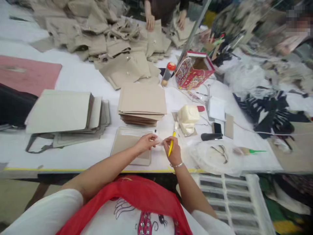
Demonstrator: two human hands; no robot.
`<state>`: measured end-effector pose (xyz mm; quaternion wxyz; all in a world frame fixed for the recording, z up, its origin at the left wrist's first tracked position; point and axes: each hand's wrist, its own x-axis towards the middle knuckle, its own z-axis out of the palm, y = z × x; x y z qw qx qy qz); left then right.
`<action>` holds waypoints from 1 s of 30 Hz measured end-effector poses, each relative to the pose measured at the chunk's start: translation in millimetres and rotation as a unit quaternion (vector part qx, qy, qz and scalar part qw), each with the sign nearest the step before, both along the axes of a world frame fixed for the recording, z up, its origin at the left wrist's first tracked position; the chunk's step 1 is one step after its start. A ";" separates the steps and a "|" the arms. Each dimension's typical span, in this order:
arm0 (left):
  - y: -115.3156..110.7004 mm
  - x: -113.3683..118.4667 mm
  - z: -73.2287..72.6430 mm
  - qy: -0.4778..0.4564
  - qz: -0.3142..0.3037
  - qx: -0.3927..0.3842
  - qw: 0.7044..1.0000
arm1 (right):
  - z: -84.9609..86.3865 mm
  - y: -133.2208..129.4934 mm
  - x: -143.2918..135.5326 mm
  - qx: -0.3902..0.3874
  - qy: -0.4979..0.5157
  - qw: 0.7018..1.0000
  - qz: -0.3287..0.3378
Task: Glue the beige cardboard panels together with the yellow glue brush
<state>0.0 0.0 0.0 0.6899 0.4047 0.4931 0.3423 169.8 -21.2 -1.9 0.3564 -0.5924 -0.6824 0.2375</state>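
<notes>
My right hand [174,151] is closed around a yellow-handled brush [172,143] with its pale tip pointing away from me. My left hand [146,142] is pinched just to its left. A small, whitish, blurred piece [159,141] lies between the fingertips of both hands; what it is cannot be made out. Beneath my left hand and forearm rests a flat beige panel [127,139] with a rounded corner. Beyond it stands a stack of tan sheets [143,99]. A cream-coloured block-like container [188,114] sits beyond my right hand.
Grey-beige panels [61,109] are piled at left. Farther back are a heap of beige fabric pieces [105,39], a red-capped jar [168,74] and a red patterned bag [193,71]. A phone [216,128] and a clear plastic bag [215,156] lie at right. A co-worker's hands [150,23] touch fabric opposite.
</notes>
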 end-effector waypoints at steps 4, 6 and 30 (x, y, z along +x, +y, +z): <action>-14.4 -28.7 -13.7 0.000 0.081 -0.029 0.996 | -19.8 -14.3 -20.4 -0.005 -0.015 0.999 0.046; -22.6 -50.0 -23.1 -0.019 0.153 -0.066 0.986 | -30.7 -19.7 -26.7 -0.018 -0.024 0.998 0.053; 9.7 -171.6 -84.6 0.418 0.208 0.012 0.884 | -89.9 41.9 -101.8 -0.065 -0.115 0.989 -0.064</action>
